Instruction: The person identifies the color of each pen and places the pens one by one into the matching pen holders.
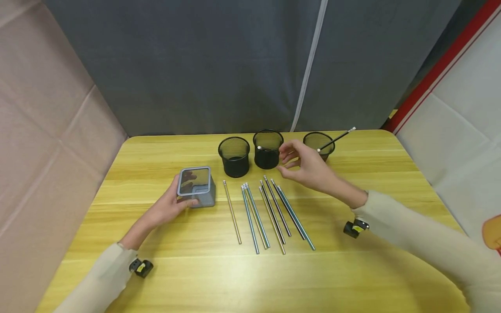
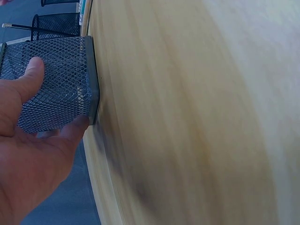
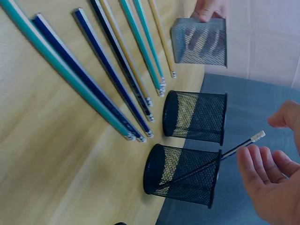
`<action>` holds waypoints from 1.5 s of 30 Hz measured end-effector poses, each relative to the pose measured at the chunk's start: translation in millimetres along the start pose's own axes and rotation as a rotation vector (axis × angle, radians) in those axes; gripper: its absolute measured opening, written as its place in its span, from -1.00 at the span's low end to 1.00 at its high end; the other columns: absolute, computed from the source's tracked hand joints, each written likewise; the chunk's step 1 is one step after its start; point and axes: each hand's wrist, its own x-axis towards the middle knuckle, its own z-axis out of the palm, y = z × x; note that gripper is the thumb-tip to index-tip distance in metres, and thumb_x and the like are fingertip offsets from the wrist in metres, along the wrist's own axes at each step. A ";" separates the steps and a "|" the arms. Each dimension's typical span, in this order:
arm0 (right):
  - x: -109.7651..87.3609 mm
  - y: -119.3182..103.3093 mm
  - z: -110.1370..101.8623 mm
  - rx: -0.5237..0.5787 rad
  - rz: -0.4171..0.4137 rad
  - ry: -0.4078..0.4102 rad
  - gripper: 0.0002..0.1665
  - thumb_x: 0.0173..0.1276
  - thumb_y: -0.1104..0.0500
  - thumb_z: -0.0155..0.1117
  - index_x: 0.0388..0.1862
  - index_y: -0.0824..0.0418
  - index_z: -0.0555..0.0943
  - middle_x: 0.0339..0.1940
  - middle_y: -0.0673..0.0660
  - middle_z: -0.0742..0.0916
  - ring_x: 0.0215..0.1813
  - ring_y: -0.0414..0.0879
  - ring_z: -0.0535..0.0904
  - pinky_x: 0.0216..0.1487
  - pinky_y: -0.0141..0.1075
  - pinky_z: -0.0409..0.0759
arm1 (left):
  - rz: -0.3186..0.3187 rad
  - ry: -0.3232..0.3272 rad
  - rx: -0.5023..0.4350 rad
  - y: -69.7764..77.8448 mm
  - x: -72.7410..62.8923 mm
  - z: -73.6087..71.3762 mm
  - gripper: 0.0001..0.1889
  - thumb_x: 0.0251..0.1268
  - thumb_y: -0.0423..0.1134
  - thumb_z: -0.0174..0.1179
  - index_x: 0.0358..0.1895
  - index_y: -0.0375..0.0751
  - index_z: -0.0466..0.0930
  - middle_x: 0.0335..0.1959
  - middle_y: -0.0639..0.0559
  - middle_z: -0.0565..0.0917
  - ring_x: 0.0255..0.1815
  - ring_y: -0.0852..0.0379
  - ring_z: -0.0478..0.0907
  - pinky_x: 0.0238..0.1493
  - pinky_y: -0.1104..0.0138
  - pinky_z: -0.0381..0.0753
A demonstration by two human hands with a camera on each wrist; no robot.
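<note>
While your left hand has the grey square mesh holder in its grip, the yellow patches on the black wrist devices catch the eye, though anything printed on them is too small to read! Over on the right wall an orange printed shape is cut off by the edge of view. Now to your arms: the left comes in from the near left, thumb laid along the holder's near side, fingers showing through the mesh on the far side, at the left of the table. Your right arm reaches in from the near right, hand up at the far side, fingers bent and pointing left, thumb well apart from them, a clear gap between and nothing held! It's just right of the middle black cup, where one dark pencil leans, pale end up. Left of that stands another black cup; beyond your right hand, a third cup shows two pale pencil ends. And in front of the cups, gold, teal and dark loose pencils lie side by side, pale ends to the far side.
</note>
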 end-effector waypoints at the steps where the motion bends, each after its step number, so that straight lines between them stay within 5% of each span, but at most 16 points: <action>1: -1.8 0.3 0.8 0.001 0.001 -0.009 -0.58 0.27 0.43 0.42 0.06 0.36 0.48 -0.10 0.24 0.64 -0.08 0.04 0.65 -0.10 -0.14 0.73 | 0.002 0.000 0.001 -0.3 0.0 -0.2 -0.16 0.39 -0.56 0.21 0.57 -0.31 -0.14 0.47 -0.43 0.16 0.46 -0.39 0.17 0.36 -0.10 0.32; 15: -14.8 16.5 3.7 -0.121 0.092 -0.150 -0.78 0.30 0.38 0.42 -0.14 0.30 0.57 -0.30 0.07 0.68 -0.28 -0.09 0.65 -0.29 -0.28 0.71 | -0.015 0.000 -0.017 -1.1 -0.8 0.4 -0.15 0.39 -0.57 0.20 0.58 -0.28 -0.14 0.48 -0.43 0.16 0.47 -0.38 0.15 0.37 -0.04 0.33; 23: -19.3 29.1 0.8 -0.183 0.140 -0.245 -0.77 0.30 0.32 0.41 -0.13 0.32 0.56 -0.33 0.06 0.67 -0.29 -0.09 0.65 -0.23 -0.24 0.69 | -0.016 0.001 0.010 0.4 -1.3 -0.2 -0.14 0.40 -0.53 0.21 0.59 -0.26 -0.15 0.48 -0.41 0.17 0.47 -0.35 0.16 0.38 -0.08 0.30; 45: -26.9 58.0 22.5 -0.235 0.249 -0.298 -0.78 0.28 0.31 0.41 -0.21 0.33 0.53 -0.44 0.01 0.63 -0.43 -0.17 0.50 -0.41 -0.33 0.51 | -0.018 -0.003 -0.012 0.8 -0.6 -0.4 -0.13 0.40 -0.55 0.21 0.59 -0.25 -0.16 0.48 -0.41 0.17 0.48 -0.36 0.14 0.37 -0.08 0.32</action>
